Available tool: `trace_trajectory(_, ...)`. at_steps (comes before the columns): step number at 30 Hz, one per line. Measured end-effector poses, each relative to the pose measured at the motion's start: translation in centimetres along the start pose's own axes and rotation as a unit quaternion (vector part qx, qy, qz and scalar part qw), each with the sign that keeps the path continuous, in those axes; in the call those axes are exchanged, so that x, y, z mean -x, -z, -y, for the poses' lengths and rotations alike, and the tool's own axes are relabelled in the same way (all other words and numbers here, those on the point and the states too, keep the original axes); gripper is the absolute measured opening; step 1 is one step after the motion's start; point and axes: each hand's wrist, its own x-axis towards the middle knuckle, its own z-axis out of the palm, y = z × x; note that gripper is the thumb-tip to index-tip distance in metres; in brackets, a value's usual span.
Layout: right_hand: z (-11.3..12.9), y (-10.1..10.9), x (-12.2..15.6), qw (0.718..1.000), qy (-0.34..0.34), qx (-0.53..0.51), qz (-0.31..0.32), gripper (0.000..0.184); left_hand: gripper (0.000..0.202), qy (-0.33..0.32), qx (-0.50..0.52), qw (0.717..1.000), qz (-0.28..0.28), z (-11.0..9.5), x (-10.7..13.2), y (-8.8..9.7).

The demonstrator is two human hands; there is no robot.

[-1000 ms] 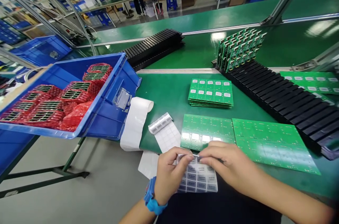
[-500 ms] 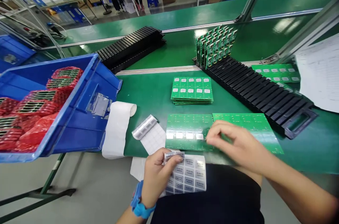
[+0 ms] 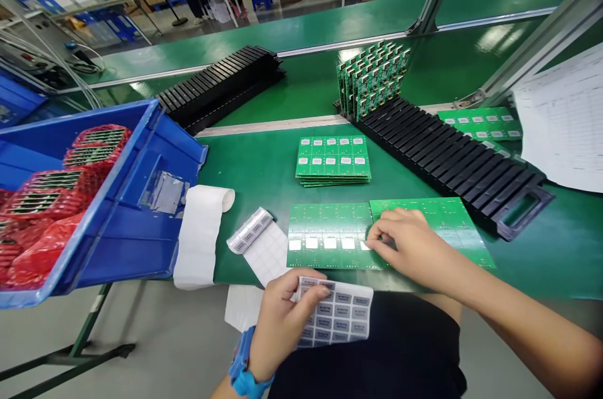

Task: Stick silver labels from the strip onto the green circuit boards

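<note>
left of the flat green circuit board panel [image 3: 330,235] stands a blue plastic crate [image 3: 127,154] holding boards in red bags [image 3: 42,261], and closer to the panel lie a white roll of backing paper [image 3: 200,239] and a short strip of labels [image 3: 249,230]. just below the panel, the left hand [image 3: 282,323] is closed on the edge of a label sheet [image 3: 334,313] — many labels are remaining on this sheet. on the panel, five white labels [image 3: 330,242] sit in one row along the near edge, the last partly under the right hand [image 3: 409,245], whose fingers lie half open with no clear hold on anything. behind the panel, a stack of boards [image 3: 332,160] has two full rows of labels, while a second panel [image 3: 438,213] just right of it shows none yet — and further right, a black rack [image 3: 447,154] runs past both.
</note>
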Motion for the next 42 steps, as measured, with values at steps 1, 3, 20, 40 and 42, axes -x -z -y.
trace_trajectory(1,-0.1,-0.1,0.2,0.999,0.018,0.023,-0.034,0.007,0.023,0.016,0.003,1.0,0.009,0.1,0.2,0.0)
trace_trajectory(3,-0.4,0.2,0.7,0.993,0.042,0.054,-0.096,0.011,0.027,0.055,0.018,0.998,0.035,0.1,0.5,0.1)
trace_trajectory(20,-1.8,1.5,1.3,0.994,-0.008,-0.091,0.051,0.011,0.044,0.178,0.163,0.956,0.169,-1.4,0.9,-0.1)
trace_trajectory(40,5.1,-0.6,1.4,0.957,0.092,-0.276,0.012,0.009,0.024,-0.001,-0.014,0.999,0.034,-1.3,0.4,-1.5)
trace_trajectory(42,4.8,-0.1,1.5,0.953,0.105,-0.282,-0.025,0.009,0.029,-0.012,-0.057,0.998,0.014,-1.2,0.4,-1.5)
